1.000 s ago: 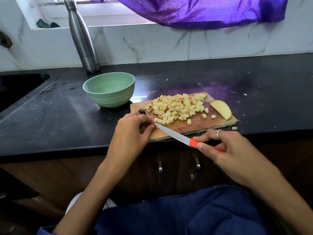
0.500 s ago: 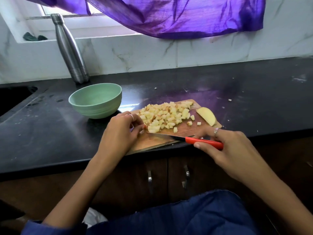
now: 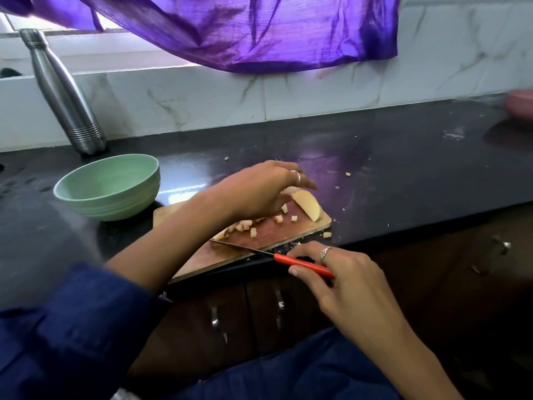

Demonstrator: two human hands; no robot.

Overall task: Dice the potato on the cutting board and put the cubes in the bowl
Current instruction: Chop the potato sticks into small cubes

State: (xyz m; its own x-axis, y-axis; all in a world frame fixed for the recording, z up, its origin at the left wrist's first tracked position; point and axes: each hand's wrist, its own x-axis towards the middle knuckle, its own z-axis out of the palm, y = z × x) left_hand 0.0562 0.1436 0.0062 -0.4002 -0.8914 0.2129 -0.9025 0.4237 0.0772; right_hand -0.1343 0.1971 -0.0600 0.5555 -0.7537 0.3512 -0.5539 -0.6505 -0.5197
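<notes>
Your left hand (image 3: 259,189) is reaching over the cutting board (image 3: 239,255), fingers loosely spread above the potato cubes (image 3: 248,225), fingertips near the uncut potato wedge (image 3: 307,204). Your right hand (image 3: 343,278) is gripping the red-handled knife (image 3: 300,262), its blade lying on the board's near edge. The green bowl (image 3: 109,187) is sitting on the tabletop (image 3: 403,157) just left of the board.

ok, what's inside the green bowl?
The green bowl shows only bare inner wall; no cubes visible. Its near rim hides the bottom. Potato cubes lie on the cutting board, partly under the left hand.
</notes>
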